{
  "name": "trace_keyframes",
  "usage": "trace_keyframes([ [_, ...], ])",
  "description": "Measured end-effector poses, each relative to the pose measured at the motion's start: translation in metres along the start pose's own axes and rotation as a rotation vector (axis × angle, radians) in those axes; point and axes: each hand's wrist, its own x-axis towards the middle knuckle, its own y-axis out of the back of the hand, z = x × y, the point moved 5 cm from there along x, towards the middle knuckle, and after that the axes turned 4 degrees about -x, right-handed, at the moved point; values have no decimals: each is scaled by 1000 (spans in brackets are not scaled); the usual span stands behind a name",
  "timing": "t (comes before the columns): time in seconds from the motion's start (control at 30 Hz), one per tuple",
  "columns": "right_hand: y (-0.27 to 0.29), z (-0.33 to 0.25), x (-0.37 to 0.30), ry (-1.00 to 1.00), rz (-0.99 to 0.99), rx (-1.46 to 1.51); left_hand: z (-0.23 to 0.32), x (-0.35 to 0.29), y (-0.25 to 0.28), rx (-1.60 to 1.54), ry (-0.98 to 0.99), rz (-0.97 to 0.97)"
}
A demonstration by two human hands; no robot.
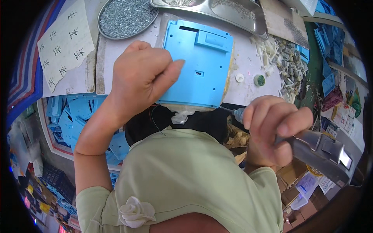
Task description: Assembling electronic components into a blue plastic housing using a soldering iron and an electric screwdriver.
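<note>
A light-blue plastic casing [186, 83] lies on the table in front of me, with small holes and a raised block near its far edge. My left hand [143, 73] is curled into a fist over its left side, the thumb lying above the panel. Whatever the curled fingers hold is hidden. My right hand [274, 126] grips an electric screwdriver [320, 151], its grey body running out to the right behind the hand. Its bit points left at the casing's near right corner; whether it touches there I cannot tell.
A round metal tray [128, 19] of screws and a steel compartment tray [260, 23] stand at the back. Right of the casing are a white disc [239, 78], a green round piece [259, 80] and piled small parts [287, 64]. A crate [58, 145] of blue casings stands lower left.
</note>
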Motion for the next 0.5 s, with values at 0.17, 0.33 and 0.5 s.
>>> trace_keyframes([
  [0.17, -3, 10, -15, 45, 22, -9, 13, 9, -16, 11, -139, -82],
  [0.33, -16, 24, -15, 105, -43, -127, 10, 0, -31, -47, -156, -187],
  [0.5, -13, 24, 3, 56, -234, -54, 8, -2, -31, -60, -145, -181],
])
